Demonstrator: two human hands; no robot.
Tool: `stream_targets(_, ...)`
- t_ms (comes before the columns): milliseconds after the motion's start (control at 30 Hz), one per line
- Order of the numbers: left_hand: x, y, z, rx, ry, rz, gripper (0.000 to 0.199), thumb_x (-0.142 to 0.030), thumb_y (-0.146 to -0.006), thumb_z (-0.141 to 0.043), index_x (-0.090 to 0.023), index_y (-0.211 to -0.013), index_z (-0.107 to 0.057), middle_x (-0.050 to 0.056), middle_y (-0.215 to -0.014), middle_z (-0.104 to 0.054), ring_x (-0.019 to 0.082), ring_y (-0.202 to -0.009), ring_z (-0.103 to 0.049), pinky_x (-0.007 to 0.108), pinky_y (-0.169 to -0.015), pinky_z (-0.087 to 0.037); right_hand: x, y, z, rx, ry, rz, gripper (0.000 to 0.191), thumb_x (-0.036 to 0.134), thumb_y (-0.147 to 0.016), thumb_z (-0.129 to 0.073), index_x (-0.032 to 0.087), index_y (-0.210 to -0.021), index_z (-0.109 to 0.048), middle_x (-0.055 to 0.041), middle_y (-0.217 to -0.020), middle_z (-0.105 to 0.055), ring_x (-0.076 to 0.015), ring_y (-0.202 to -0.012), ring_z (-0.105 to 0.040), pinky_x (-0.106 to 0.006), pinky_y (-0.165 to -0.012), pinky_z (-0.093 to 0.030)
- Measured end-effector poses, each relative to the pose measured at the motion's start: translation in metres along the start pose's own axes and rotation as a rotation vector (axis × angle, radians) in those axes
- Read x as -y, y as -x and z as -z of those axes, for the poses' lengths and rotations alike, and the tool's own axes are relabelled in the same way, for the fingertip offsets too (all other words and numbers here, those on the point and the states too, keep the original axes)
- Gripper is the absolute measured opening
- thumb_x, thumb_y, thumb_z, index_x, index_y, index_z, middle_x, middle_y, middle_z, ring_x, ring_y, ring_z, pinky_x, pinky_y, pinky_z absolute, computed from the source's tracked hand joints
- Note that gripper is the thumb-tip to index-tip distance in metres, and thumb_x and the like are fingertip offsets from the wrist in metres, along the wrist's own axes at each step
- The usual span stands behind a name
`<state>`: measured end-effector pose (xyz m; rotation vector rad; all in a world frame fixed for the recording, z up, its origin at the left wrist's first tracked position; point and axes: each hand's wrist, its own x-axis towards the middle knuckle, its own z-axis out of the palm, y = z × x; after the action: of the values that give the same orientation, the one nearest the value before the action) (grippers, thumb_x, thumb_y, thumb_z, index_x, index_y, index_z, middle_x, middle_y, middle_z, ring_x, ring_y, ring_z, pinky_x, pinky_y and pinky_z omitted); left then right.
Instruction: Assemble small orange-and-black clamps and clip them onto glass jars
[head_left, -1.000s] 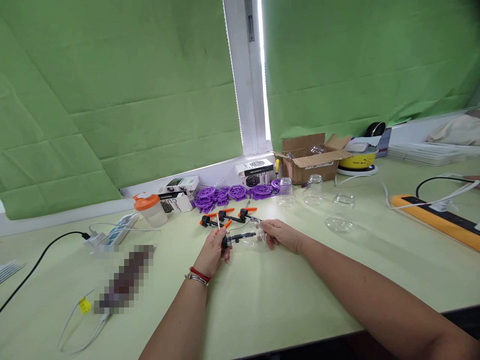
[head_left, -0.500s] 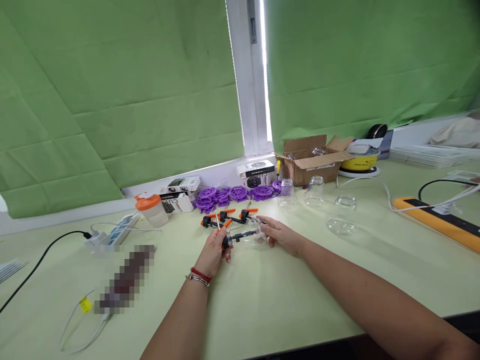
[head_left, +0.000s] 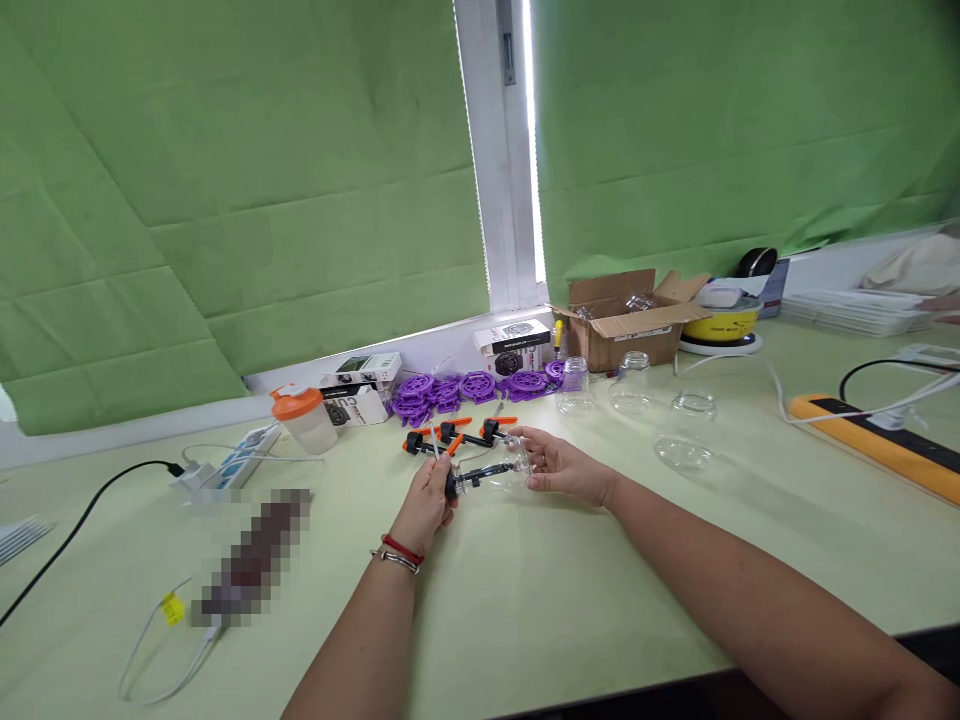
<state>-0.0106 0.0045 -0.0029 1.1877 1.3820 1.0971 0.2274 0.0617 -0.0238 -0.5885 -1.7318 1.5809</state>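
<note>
My left hand (head_left: 425, 503) is closed around a black sprayer head (head_left: 451, 486) with an orange lever. The black stem of the sprayer lies inside a clear bottle (head_left: 491, 486), held on its side just above the table. My right hand (head_left: 564, 470) grips the rounded bottom end of that bottle, its fingers curved around it. Just beyond my hands lie several more black sprayer heads (head_left: 450, 432) with orange levers. To the right, several clear bottles (head_left: 685, 452) stand upright on the table.
Purple plastic parts (head_left: 478, 386) lie along the wall near small printed boxes (head_left: 360, 405). At the back stands an open cardboard box (head_left: 622, 340). A shaker cup (head_left: 304, 420) and power strip (head_left: 247, 458) are left; an orange-black power strip (head_left: 877, 436) is right.
My right hand has shifted slightly and its fingers have changed their grip on the bottle's bottom end. My left hand stays almost in place.
</note>
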Motion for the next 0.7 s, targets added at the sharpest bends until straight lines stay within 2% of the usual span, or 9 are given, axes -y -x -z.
stream_targets(233,0.0009,-0.0007,0.0001,0.013,-0.016,-0.011,0.042,-0.062,-0.083,-0.037,-0.020,-0.087,-0.044,-0.008,-0.045,-0.043,0.008,-0.031,-0.030,0.021,-0.034,-0.024,-0.0027,-0.0024,0.0016,-0.032,0.123,0.124,0.081,0.023,-0.056,-0.084,0.031,-0.128,-0.047,-0.0078,-0.135,-0.044,-0.0244,-0.116,-0.047,-0.035,-0.085,-0.042)
stream_targets(467,0.0020,-0.0011,-0.0002,0.015,-0.010,0.000,0.041,-0.062,-0.083,-0.038,-0.021,-0.084,-0.042,-0.008,-0.045,-0.042,0.008,-0.032,-0.029,0.021,-0.034,-0.023,0.0020,-0.0024,0.0002,-0.048,0.191,0.168,0.080,0.025,-0.056,-0.083,0.029,-0.128,-0.049,-0.0084,-0.134,-0.048,-0.0271,-0.121,-0.042,-0.041,-0.093,-0.039)
stream_targets(567,0.0014,-0.0012,-0.0004,0.008,-0.015,0.013,0.041,-0.062,-0.084,-0.037,-0.021,-0.083,-0.042,-0.008,-0.045,-0.042,0.008,-0.032,-0.029,0.021,-0.034,-0.025,0.0025,-0.0024,-0.0005,-0.049,0.226,0.177,0.080,0.025,-0.057,-0.083,0.029,-0.129,-0.048,-0.0083,-0.135,-0.047,-0.0267,-0.119,-0.044,-0.040,-0.092,-0.039)
stream_targets(700,0.0002,-0.0011,-0.0003,-0.012,-0.044,0.006,0.040,-0.060,-0.084,-0.038,-0.020,-0.085,-0.043,-0.008,-0.047,-0.041,0.008,-0.034,-0.030,0.021,-0.035,-0.025,-0.0001,-0.0027,0.0004,-0.047,0.206,0.130,0.082,0.026,-0.058,-0.082,0.028,-0.131,-0.046,-0.0091,-0.133,-0.046,-0.0218,-0.105,-0.050,-0.036,-0.084,-0.044)
